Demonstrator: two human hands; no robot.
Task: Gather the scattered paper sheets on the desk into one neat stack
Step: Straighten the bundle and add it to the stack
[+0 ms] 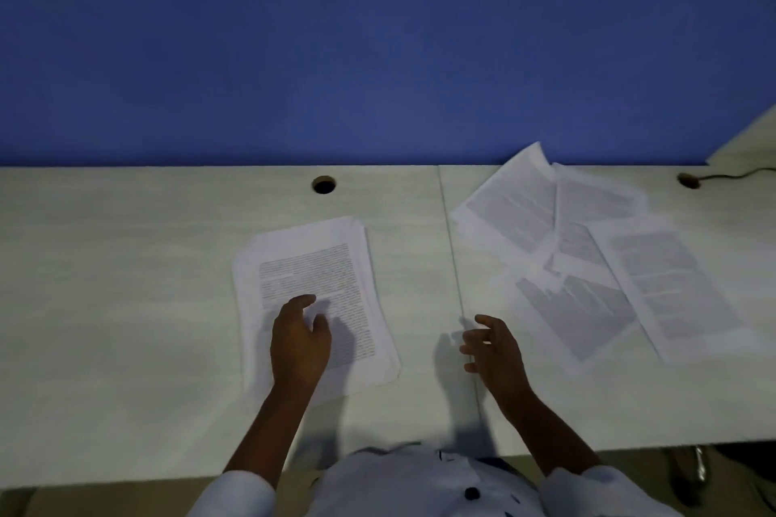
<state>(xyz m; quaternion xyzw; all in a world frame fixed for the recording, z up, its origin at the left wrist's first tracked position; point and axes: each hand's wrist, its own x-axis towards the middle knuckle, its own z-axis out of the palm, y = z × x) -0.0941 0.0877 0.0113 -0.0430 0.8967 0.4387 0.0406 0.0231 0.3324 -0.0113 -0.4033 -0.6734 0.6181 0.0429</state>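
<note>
A stack of printed paper sheets (323,264) lies left of centre on the pale desk (126,306), its edges slightly fanned. My left hand (299,342) rests over the stack's lower part with loosely bent fingers, gripping nothing. Several loose printed sheets (588,264) lie overlapping and skewed at the right of the desk; the farthest one leans against the blue wall. My right hand (493,346) hovers above the bare desk between the stack and the loose sheets, fingers spread and empty.
A blue partition (378,46) stands along the desk's far edge. Two round cable holes (323,184) (688,180) sit near that edge, the right one with a cable running off to the right. A seam (455,264) divides the desk top.
</note>
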